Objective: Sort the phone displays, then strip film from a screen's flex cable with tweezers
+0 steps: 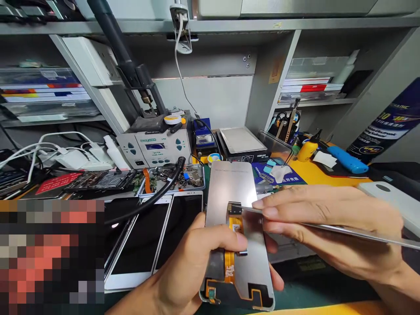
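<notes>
My left hand [197, 258] grips a phone screen assembly [232, 183], its silvery metal back facing up and tilted toward me. The thumb presses on an orange flex cable [229, 267] that runs up the middle of the back, and fingertips wrap the right edge. In a pinch, my right hand [321, 218] holds a thin metal tool, probably tweezers [348, 232]. Its tip lies at the dark connector end [235, 208] of the flex cable; whether it grips the connector, I cannot tell.
White-framed phones [141, 236] lie left of my hands. Behind them are a parts tray [193, 188] and a soldering station [154, 148] with a black hose [147, 197]. A yellow bottle [308, 146] and a blue spray can [387, 122] stand right. A pixelated patch covers the lower left.
</notes>
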The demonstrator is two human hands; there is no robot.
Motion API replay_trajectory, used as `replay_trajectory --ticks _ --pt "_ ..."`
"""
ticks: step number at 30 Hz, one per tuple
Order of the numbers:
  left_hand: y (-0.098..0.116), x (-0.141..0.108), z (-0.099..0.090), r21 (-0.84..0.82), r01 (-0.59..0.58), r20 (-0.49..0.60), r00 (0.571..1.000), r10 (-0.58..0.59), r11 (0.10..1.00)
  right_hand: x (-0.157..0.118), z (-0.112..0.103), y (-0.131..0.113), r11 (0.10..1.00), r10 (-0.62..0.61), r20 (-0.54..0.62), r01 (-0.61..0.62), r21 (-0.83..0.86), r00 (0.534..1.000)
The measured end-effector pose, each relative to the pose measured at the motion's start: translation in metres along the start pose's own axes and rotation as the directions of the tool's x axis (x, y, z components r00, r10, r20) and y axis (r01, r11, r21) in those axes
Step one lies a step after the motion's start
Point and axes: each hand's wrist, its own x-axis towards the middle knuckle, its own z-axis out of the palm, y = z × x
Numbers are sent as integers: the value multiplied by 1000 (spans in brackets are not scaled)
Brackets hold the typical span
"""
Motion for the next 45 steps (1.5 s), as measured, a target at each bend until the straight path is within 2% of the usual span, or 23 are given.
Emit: replay_trajectory --ticks 4,9,14,22,26,28,30,32,33,35,38,40,45 --pt "2 2 -1 -83 -4 36 999 7 997 2 -2 2 995 -97 85 98 -12 992" --pt "3 1 -1 -97 -41 15 999 42 994 3 -4 1 996 -90 183 93 -6 979" --pt "4 -1 -3 -55 -15 6 1000 16 998 5 -4 -1 995 -98 189 95 25 977" --pt "3 0 -3 -51 -16 -45 999 13 999 5 -3 3 991 -124 195 130 -16 973" --pt "4 1 -3 -19 -43 -69 997 41 999 2 -1 3 988 -154 168 156 1 974" --pt "4 0 -4 12 -48 -67 997 48 999 0 -1 2 995 -98 105 100 -14 990" --pt "4 -2 -5 48 -44 -80 996 48 998 -2 -2 2 998 52 -29 -52 -21 998" --pt "5 -5 -4 103 -30 -100 994 41 994 -4 -2 3 963 264 -137 -254 86 955" --pt "5 -6 -4 133 -21 -115 993 36 991 -4 -2 5 920 371 -137 -343 190 918" --pt "5 -8 -2 193 -7 -130 991 33 981 -5 2 8 781 523 -24 -467 416 852" --pt "5 -9 0 242 -11 -144 989 47 970 -6 9 11 596 583 165 -557 579 796" --pt "5 -10 1 261 -15 -152 987 57 965 -7 13 11 550 588 208 -575 606 782" --pt "4 -11 1 345 -26 -142 987 80 938 -8 15 11 503 614 223 -593 629 757"
